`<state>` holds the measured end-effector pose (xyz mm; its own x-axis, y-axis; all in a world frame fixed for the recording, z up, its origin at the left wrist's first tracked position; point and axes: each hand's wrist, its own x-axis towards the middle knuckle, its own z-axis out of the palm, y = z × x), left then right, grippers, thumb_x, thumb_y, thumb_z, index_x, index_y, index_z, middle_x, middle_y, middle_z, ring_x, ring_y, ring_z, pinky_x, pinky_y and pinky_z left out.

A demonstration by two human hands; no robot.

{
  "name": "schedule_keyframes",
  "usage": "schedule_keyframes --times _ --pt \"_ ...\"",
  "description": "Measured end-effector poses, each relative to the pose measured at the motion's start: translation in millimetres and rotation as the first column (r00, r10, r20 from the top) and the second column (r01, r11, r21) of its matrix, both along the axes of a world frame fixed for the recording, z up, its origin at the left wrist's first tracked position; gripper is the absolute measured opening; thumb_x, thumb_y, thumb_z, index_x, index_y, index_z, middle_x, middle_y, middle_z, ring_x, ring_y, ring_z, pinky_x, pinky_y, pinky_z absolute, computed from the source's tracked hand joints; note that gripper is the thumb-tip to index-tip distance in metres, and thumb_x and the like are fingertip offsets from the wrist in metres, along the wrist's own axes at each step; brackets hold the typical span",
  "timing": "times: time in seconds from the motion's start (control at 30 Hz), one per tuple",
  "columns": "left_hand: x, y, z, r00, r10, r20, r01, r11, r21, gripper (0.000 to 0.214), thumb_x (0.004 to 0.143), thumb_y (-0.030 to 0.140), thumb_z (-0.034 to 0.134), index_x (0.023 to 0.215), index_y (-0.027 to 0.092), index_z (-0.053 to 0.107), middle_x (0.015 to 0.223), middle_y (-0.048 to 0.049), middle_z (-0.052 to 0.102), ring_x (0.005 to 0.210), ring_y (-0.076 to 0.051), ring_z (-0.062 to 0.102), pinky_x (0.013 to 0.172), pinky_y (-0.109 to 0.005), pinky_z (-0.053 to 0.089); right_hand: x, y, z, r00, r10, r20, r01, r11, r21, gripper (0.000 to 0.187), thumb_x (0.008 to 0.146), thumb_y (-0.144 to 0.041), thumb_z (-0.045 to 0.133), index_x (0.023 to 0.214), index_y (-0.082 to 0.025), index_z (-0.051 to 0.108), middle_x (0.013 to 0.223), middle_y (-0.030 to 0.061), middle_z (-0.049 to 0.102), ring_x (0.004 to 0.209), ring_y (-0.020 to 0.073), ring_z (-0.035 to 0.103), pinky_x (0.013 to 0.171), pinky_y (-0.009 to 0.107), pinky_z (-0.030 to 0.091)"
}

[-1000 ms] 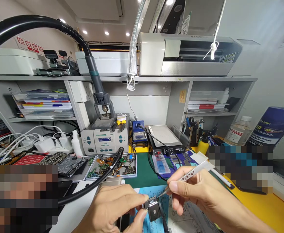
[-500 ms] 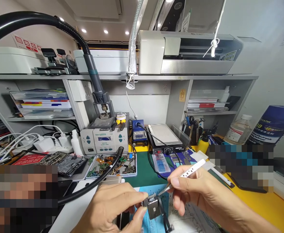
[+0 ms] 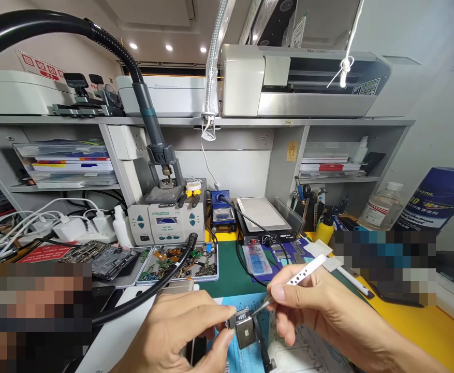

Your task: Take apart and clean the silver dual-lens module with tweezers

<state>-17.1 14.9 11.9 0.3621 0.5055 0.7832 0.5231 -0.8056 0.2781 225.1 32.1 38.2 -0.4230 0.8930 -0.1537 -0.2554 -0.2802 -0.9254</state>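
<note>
My left hand (image 3: 182,331) pinches a small square metal-cased module (image 3: 244,331) with a black flex cable hanging from it, low in the middle of the view. My right hand (image 3: 320,311) is closed on white tweezers (image 3: 302,274), whose thin tip touches the module's top edge. Both hands hover just above a light blue mat (image 3: 246,303) on the bench.
Behind the hands are a tray of loose boards and parts (image 3: 180,261), a hot-air rework station (image 3: 166,217), a blue solder-iron stand (image 3: 222,212) and a heating plate (image 3: 263,217). A black hose (image 3: 149,295) crosses the left. A clear bottle (image 3: 382,210) stands at right.
The view has tilted slightly; my hands stay together, the tweezer tip working at the module's top edge, with the module shifting a little lower.
</note>
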Motion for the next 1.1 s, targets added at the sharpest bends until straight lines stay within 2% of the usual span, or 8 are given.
schedule_keyframes --times 0.27,0.5,0.7,0.8,0.9,1.03,1.1 --pt "-1 -2 0.8 1.000 -0.008 -0.009 0.008 1.000 0.000 0.022 0.085 0.015 0.065 0.103 0.025 0.071 0.088 -0.0022 0.078 0.076 -0.018 0.075 0.054 -0.021 0.056 -2 0 1.9 1.000 -0.014 0.020 0.014 1.000 -0.019 0.025 0.073 -0.029 0.085 0.070 -0.011 0.068 0.068 0.0052 0.073 0.050 0.0142 0.068 0.051 0.023 0.053" --pt "-1 -1 -0.7 0.998 -0.067 -0.006 0.067 0.997 -0.045 0.022 0.084 0.011 0.066 0.102 0.023 0.071 0.083 -0.0002 0.077 0.073 -0.016 0.074 0.066 -0.022 0.058 -1 0 -0.1 0.996 -0.014 0.083 0.013 1.000 0.004 0.025 0.076 -0.031 0.083 0.073 -0.012 0.066 0.057 0.0060 0.073 0.049 0.0147 0.066 0.055 0.025 0.049" --pt "2 2 8.0 0.997 -0.068 0.021 0.068 0.998 -0.013 0.020 0.084 0.010 0.063 0.098 0.020 0.072 0.079 -0.0019 0.076 0.066 -0.016 0.072 0.058 -0.022 0.055 5 2 2.6 0.992 -0.062 0.106 0.056 0.997 0.058 0.022 0.080 -0.029 0.080 0.077 -0.012 0.067 0.062 0.0068 0.074 0.055 0.0158 0.066 0.059 0.028 0.050" --pt "2 5 10.3 0.990 -0.132 0.056 0.136 0.988 -0.070 0.027 0.079 0.004 0.065 0.100 0.020 0.074 0.070 0.0007 0.073 0.057 -0.012 0.067 0.054 -0.020 0.053 12 2 6.1 0.987 -0.081 0.139 0.060 0.987 0.148 0.021 0.078 -0.030 0.083 0.084 -0.013 0.072 0.062 0.0062 0.076 0.057 0.0166 0.067 0.060 0.029 0.052" --pt "1 8 9.3 0.984 -0.149 0.093 0.162 0.974 -0.160 0.031 0.078 0.001 0.064 0.099 0.020 0.075 0.065 0.0026 0.069 0.055 -0.010 0.065 0.055 -0.018 0.053 18 0 8.4 0.971 -0.074 0.229 0.011 0.963 0.268 0.019 0.077 -0.029 0.084 0.090 -0.016 0.078 0.066 0.0061 0.078 0.060 0.0183 0.069 0.061 0.031 0.054" --pt "-1 9 7.5 0.982 -0.140 0.126 0.163 0.966 -0.200 0.026 0.077 0.003 0.067 0.096 0.019 0.076 0.064 0.0023 0.069 0.055 -0.010 0.064 0.057 -0.019 0.054 20 -2 9.8 0.953 -0.091 0.290 -0.040 0.909 0.415 0.009 0.077 -0.026 0.084 0.086 -0.024 0.083 0.077 0.0039 0.078 0.066 0.0176 0.069 0.061 0.028 0.055" --pt "-1 8 7.8 0.980 -0.154 0.129 0.179 0.961 -0.210 0.024 0.078 0.004 0.067 0.095 0.018 0.076 0.064 0.0019 0.069 0.054 -0.010 0.064 0.056 -0.019 0.054 20 -1 9.5 0.944 -0.110 0.311 -0.056 0.875 0.481 0.010 0.078 -0.024 0.083 0.088 -0.027 0.084 0.083 0.0038 0.079 0.072 0.0181 0.070 0.063 0.025 0.055"
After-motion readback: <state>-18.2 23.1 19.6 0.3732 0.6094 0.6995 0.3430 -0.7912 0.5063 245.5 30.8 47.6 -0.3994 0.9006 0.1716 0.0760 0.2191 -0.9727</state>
